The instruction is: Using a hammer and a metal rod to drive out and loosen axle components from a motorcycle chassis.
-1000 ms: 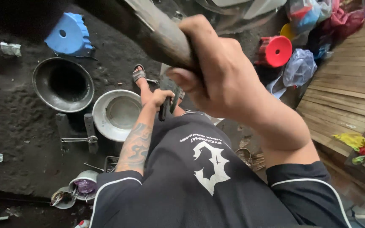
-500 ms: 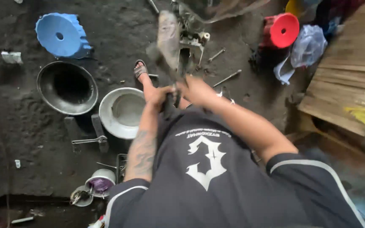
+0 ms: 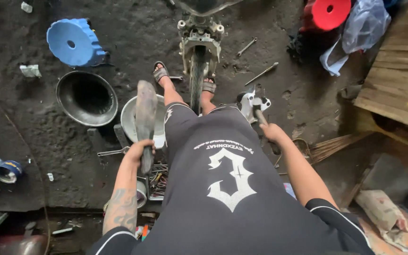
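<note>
**Workshop floor, seen from the head: both hands occupied beside a motorcycle wheel**

Left hand (image 3: 140, 152): forearm stretched forward and down, tattooed near the elbow. Fingers wrapped tight around the lower end of a long grey worn part (image 3: 146, 120), which stands roughly upright and rises in front of the light metal basin (image 3: 129, 119).

Right hand (image 3: 272, 133): arm extended forward to the right of the knee, fist closed around the handle of a tool (image 3: 259, 115). The tool's head sits against a small pale metal component (image 3: 250, 102) on the floor; the exact kind of tool cannot be told.

Motorcycle wheel (image 3: 197, 78): upright, straight ahead, between the person's two sandalled feet, with the fork assembly (image 3: 200, 34) above it.

Containers:
- Light metal basin: left of the wheel, partly hidden by the grey part; contents not visible.
- Dark round pan (image 3: 86, 98): just left of the basin, inside dark and seemingly bare.
- Small tray (image 3: 156, 180): beneath the left wrist, holding a heap of thin metal tools or fasteners.
- Tin can (image 3: 141, 193): just beside the tray, mostly hidden by the forearm.

Other items: blue plastic stool (image 3: 73, 41) lying tipped at upper left; red round stool (image 3: 329, 13) at upper right beside a clear plastic bag (image 3: 362, 28); two wrenches (image 3: 256, 61) on the dark ground right of the wheel; wooden boards (image 3: 400, 80) at far right.
</note>
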